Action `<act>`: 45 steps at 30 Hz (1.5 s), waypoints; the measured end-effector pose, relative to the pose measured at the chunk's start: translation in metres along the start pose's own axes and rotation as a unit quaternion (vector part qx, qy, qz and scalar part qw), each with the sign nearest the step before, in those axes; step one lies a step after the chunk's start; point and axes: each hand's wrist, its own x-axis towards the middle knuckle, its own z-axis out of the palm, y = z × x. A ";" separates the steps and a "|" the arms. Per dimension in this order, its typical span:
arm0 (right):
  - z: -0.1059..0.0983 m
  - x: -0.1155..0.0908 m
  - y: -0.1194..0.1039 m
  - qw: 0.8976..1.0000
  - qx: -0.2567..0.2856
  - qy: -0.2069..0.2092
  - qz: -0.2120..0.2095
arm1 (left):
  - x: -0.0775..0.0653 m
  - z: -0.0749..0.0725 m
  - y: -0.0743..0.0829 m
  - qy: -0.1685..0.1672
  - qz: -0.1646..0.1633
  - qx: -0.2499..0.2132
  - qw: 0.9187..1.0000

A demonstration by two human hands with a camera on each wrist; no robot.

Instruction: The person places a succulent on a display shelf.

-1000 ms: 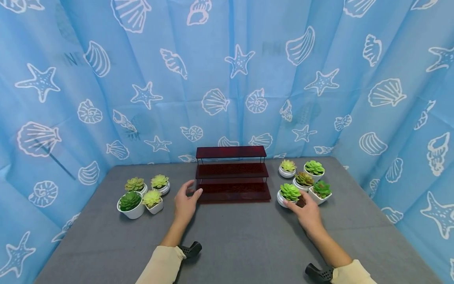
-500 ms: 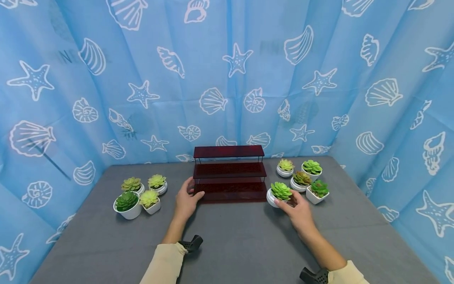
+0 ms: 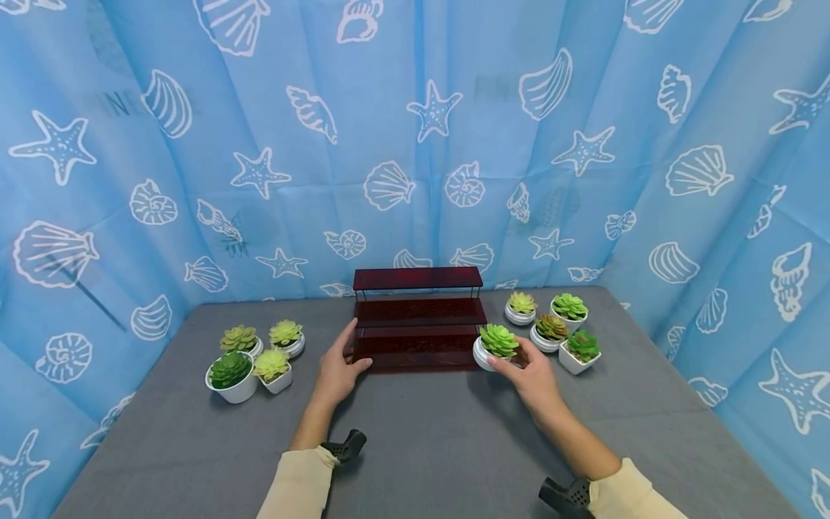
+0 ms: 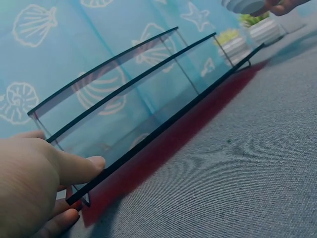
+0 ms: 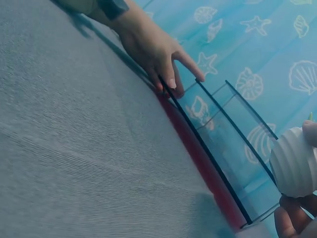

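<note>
My right hand (image 3: 537, 378) pinches a white ribbed pot (image 5: 295, 163) between thumb and fingers. A light green succulent (image 3: 498, 340) tops this pot, which is held above the table at the right end of the lowest tier. Ahead stands a dark red, see-through three-tier display shelf (image 3: 418, 311) with bare tiers and thin wire supports. At its left end is my left hand (image 3: 337, 373), thumb (image 4: 91, 166) over the lowest tier's front edge and other fingers around the end. Its index finger reaches up to the middle tier.
Several potted succulents (image 3: 551, 328) stand in a cluster right of the shelf. Another group of potted succulents (image 3: 233, 371) is on the left. A grey cloth (image 3: 415, 447) covers the table, and a blue seashell curtain (image 3: 415, 144) hangs behind the shelf.
My right hand has lifted the potted succulent from the right cluster and carried it left to the shelf's end. My left hand has moved onto the shelf's left end, index finger now extended upward.
</note>
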 end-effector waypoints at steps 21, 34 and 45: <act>0.028 0.056 -0.023 0.995 -0.068 0.025 -0.067 | -0.005 -0.009 -0.007 -0.031 0.001 -0.005 0.999; 0.035 0.085 -0.015 0.987 -0.072 0.120 -0.073 | -0.006 -0.002 -0.004 -0.036 0.021 -0.015 0.999; 0.036 0.118 -0.030 0.987 -0.069 0.126 -0.075 | -0.004 -0.007 -0.006 -0.046 0.021 -0.023 0.998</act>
